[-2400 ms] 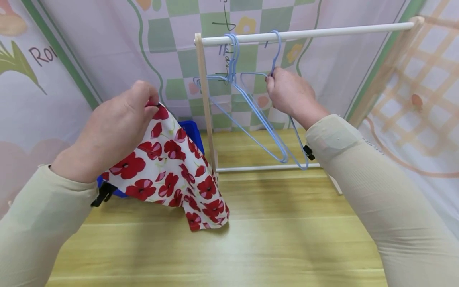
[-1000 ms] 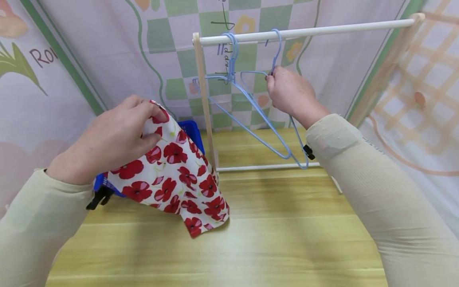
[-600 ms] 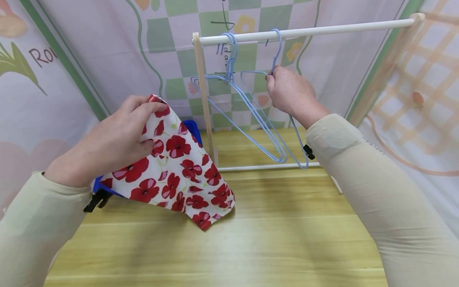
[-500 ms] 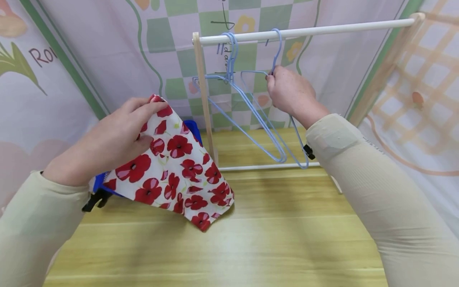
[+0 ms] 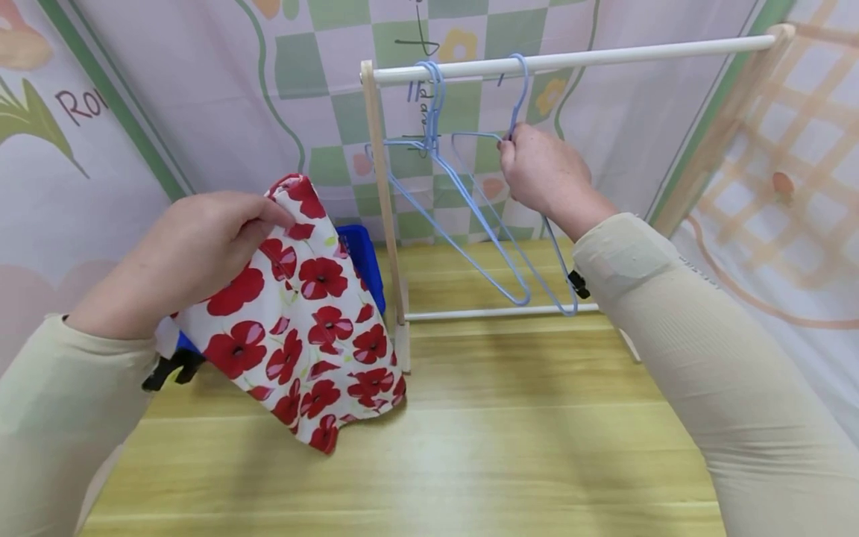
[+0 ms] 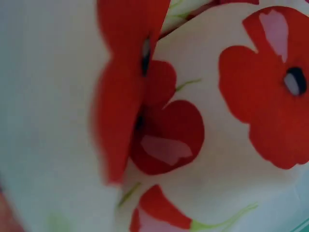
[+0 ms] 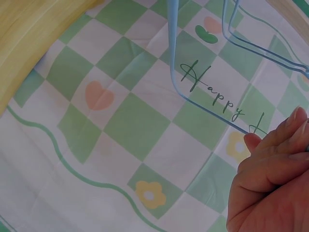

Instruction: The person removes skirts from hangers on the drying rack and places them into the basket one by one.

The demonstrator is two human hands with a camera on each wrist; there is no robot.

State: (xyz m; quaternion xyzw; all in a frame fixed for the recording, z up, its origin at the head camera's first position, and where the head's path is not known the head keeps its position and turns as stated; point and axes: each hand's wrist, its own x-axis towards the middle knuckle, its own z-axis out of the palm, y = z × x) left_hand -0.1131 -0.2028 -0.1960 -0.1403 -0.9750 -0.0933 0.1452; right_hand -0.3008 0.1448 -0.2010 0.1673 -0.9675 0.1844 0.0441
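Observation:
My left hand pinches the upper edge of a white cloth with red flowers, between thumb and fingers. The cloth hangs slanting down in front of a rack post; its exact kind is unclear. In the left wrist view, the flowered cloth fills nearly everything and hides the fingers. My right hand grips a blue clothes hanger just below its hook, which stays over the rail. The right wrist view shows the curled hand at the end of the hanger's wire.
More blue hangers hang together at the rail's left end. The white rail rests on wooden posts. A blue basket stands behind the cloth, partly hidden. Printed curtains surround the wooden table.
The left hand has shifted its grip along the cloth's top edge and moved slightly left. The cloth has spread wider, its lower end swinging left. The right hand has stayed on the hanger.

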